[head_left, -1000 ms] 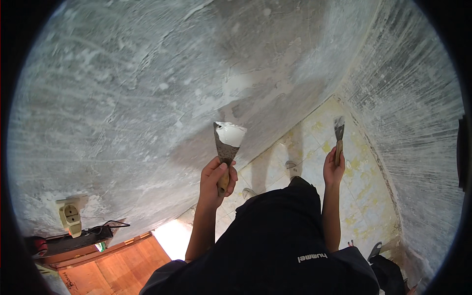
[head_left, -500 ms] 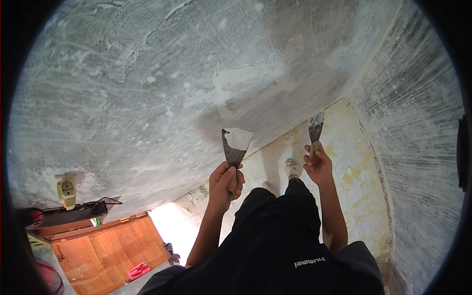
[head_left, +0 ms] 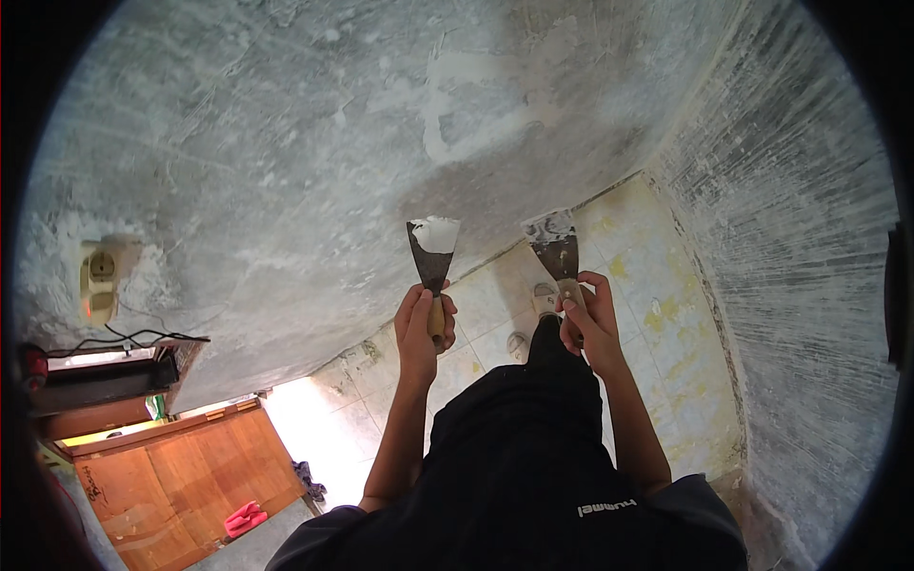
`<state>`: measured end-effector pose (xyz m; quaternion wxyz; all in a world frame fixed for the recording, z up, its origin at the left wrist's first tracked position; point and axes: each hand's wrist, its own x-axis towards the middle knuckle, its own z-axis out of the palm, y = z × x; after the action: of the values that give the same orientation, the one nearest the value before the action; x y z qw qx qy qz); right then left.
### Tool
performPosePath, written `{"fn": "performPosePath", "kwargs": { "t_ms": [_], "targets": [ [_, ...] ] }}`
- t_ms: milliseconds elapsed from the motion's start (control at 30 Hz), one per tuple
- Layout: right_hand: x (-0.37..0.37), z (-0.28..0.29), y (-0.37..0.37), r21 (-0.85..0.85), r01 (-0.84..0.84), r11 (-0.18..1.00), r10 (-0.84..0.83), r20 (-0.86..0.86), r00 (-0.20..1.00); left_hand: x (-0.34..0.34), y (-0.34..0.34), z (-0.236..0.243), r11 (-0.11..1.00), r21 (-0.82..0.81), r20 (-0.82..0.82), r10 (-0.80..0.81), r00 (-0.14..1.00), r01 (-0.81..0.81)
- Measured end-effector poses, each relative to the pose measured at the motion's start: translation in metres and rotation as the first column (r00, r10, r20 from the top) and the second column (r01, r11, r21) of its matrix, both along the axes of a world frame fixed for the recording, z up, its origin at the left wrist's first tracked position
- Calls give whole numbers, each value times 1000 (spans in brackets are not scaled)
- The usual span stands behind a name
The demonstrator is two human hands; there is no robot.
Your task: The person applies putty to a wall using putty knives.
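Note:
In the centre, my left hand grips the handle of a putty knife whose upright blade carries a lump of white paste. Beside it, my right hand is closed round a second putty knife, its dark blade streaked with grey-white residue near the tip and tilted toward the left one. The two blades are apart, with the grey patched wall behind them; I cannot tell whether either touches it.
A second streaked wall meets it at the right. Stained floor tiles lie below round my feet. At the left are a socket with black cables, a wooden cabinet and a pink cloth.
My right hand has moved leftward toward my left, its blade turning to show more of its face. My left hand shifted slightly, still gripping its knife, and the view has swung a little.

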<state>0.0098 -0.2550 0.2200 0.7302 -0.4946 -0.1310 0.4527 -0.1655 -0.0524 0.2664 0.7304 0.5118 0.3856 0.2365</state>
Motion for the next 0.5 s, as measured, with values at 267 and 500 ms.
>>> {"fn": "performPosePath", "kwargs": {
  "t_ms": [267, 500],
  "targets": [
    [-54, 36, 8, -88, -71, 994, 65, -76, 995, -24, -23, -29, 991, 130, 30, -38, 999, 34],
    [-61, 44, 14, -59, -179, 982, 169, -139, 976, -39, -25, -33, 879, 446, -242, -64, 968, 170]
  ]
}}
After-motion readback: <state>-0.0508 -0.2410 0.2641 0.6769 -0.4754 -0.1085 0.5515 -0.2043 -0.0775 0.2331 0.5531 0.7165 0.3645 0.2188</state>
